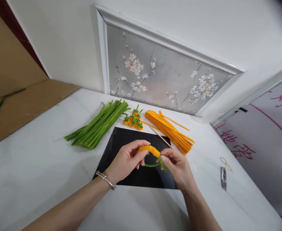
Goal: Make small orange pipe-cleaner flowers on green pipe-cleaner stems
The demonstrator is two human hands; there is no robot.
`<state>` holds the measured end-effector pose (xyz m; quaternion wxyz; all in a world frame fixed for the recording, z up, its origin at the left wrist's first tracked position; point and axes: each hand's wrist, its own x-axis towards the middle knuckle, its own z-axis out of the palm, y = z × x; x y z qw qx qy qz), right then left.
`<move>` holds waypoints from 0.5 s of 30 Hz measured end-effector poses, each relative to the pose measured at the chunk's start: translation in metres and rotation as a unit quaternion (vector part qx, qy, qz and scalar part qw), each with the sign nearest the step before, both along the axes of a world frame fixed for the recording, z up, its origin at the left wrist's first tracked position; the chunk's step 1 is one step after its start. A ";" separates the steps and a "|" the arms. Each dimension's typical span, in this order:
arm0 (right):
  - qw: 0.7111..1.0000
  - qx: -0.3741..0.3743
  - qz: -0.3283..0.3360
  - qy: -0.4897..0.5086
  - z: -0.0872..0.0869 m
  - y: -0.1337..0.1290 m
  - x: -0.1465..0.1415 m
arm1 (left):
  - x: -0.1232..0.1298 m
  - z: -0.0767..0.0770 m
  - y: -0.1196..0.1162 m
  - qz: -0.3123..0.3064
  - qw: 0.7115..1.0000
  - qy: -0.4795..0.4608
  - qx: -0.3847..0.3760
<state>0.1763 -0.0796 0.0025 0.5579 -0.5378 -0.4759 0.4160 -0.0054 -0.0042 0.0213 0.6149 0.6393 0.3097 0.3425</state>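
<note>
Between my hands is an orange pipe cleaner coil, bent in an arc, with a green pipe cleaner running out of it in a loop below. My left hand pinches the coil's left part between thumb and fingers. At the coil's right end, my right hand pinches the green pipe cleaner, whose short ends point down past the thumb. Both hands are held over a black mat. Some fingertips are hidden behind the work.
Behind the mat lie a bundle of green pipe cleaners, several small orange-and-green pieces and a bundle of orange pipe cleaners. A thin wooden stick crosses the mat's far edge. Thread snips lie at right.
</note>
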 end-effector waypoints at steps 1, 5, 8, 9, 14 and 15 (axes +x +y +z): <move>0.999 0.013 -0.015 -0.040 0.000 0.000 -0.001 | 0.000 0.000 0.000 -0.001 1.000 0.009 0.006; 0.970 0.075 -0.041 -0.227 0.003 -0.002 -0.003 | -0.002 -0.001 -0.001 0.010 0.998 0.046 0.036; 0.948 0.087 -0.043 -0.302 0.006 -0.004 -0.003 | -0.002 0.000 0.001 -0.002 0.997 0.059 0.058; 0.946 0.086 -0.043 -0.311 0.007 -0.005 -0.003 | -0.002 0.000 0.001 -0.014 0.996 0.070 0.056; 0.954 0.065 0.006 -0.293 0.006 -0.005 -0.002 | -0.003 0.002 0.003 -0.049 0.993 0.105 0.025; 0.959 0.058 0.010 -0.278 0.005 -0.004 -0.002 | -0.003 0.002 0.003 -0.049 0.993 0.108 0.024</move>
